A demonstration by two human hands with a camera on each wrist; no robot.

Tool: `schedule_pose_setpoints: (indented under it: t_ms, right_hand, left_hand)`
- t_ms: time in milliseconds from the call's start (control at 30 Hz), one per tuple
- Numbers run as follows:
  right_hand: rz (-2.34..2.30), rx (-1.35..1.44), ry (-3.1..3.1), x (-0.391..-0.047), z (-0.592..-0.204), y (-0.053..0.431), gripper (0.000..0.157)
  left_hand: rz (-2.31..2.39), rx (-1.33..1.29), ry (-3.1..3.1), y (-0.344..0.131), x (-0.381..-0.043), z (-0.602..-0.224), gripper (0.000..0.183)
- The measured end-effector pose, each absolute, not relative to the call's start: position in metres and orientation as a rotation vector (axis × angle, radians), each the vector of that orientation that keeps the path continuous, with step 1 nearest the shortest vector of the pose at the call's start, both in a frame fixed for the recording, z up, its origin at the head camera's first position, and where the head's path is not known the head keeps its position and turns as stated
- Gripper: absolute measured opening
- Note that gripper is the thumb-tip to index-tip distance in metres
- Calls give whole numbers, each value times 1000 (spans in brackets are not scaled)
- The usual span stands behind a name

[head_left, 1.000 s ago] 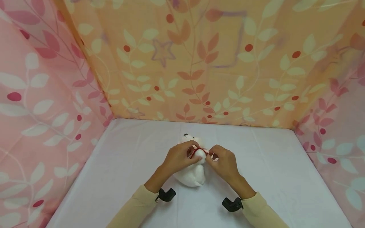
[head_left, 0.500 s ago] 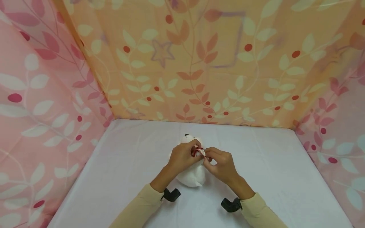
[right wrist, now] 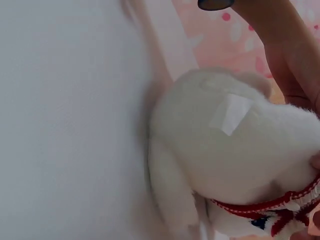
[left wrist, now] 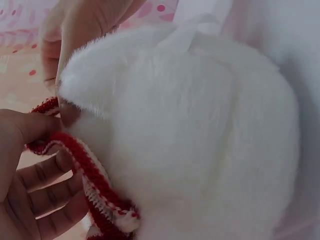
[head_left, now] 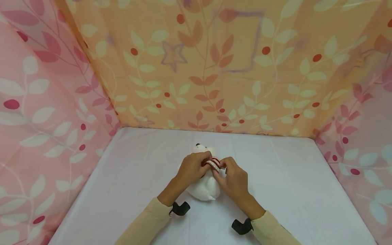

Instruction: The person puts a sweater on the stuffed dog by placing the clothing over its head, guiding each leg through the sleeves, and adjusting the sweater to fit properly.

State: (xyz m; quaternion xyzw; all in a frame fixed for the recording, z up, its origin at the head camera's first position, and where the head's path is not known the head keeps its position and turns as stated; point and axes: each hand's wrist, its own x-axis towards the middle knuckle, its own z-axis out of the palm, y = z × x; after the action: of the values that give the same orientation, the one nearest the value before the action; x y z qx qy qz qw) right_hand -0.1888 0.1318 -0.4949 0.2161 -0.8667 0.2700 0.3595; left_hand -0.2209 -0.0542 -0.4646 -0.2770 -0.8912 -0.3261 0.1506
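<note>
A white plush bear (head_left: 200,190) sits on the white table with its back towards me and its dark nose at the far end. Around its neck area runs a red-and-white knitted scarf (head_left: 215,162); a navy patch shows on it in the right wrist view. My left hand (head_left: 191,168) pinches the scarf between thumb and fingers at the bear's left side. On the other side, my right hand (head_left: 235,177) pinches the scarf's striped part. In the left wrist view, the left hand (left wrist: 30,185) has its other fingers loosely bent behind the knit. The bear's face is mostly hidden.
Both wrists carry a black camera mount (head_left: 180,208) close above the white tabletop (head_left: 137,163). Flower-patterned cloth walls, an orange one (head_left: 196,68) behind and a pink one (head_left: 46,153) at the left, enclose the table. A white label (right wrist: 232,114) hangs from the bear.
The scarf was first drawn as a thin line between both hands, then bunched; now its striped face lies across the bear's back. The right hand has moved slightly left, and the bear stays put.
</note>
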Motion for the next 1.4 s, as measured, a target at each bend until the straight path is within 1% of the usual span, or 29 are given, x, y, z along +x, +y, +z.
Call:
schedule_pose_setpoints:
  t_ms: [133,333,400,500,600,700,867,933,1100,1167,1233,1400]
  right_hand:
    - [713,422,-2322,-191,-496,126,43]
    - [778,250,-2434,-193,-493,118,53]
    - [805,207,-2450,-194,-493,117,54]
    - [853,157,-2472,-195,-493,117,53]
    - [906,120,-2500,-197,-495,118,56]
    - [962,84,-2518,-198,-497,118,60]
    - [1113,40,-2552,-202,-502,122,64]
    - [1171,37,-2551,-204,-504,126,61]
    - [1204,119,-2485,-204,-508,135,36]
    - [1203,182,-2459,-204,-509,139,30]
    - [1210,257,-2438,-203,-508,142,29]
    - [1197,398,-2417,-204,-504,149,37]
  left_hand:
    - [-847,-885,-2522,-58,-217,-464,23]
    - [-806,-935,-2504,-63,-210,-463,15]
    - [-792,-950,-2505,-65,-207,-464,15]
    - [-759,-992,-2501,-67,-205,-465,20]
    - [-715,-1055,-2487,-70,-204,-467,23]
    - [-671,-1140,-2480,-74,-204,-467,22]
    - [-644,-1266,-2502,-80,-199,-463,14]
    - [-643,-1275,-2505,-80,-198,-463,13]
    - [-614,-1175,-2531,-77,-197,-467,18]
    - [-604,-1116,-2550,-74,-198,-469,20]
    - [-623,-1065,-2563,-70,-200,-472,23]
    - [-768,-956,-2566,-61,-207,-475,31]
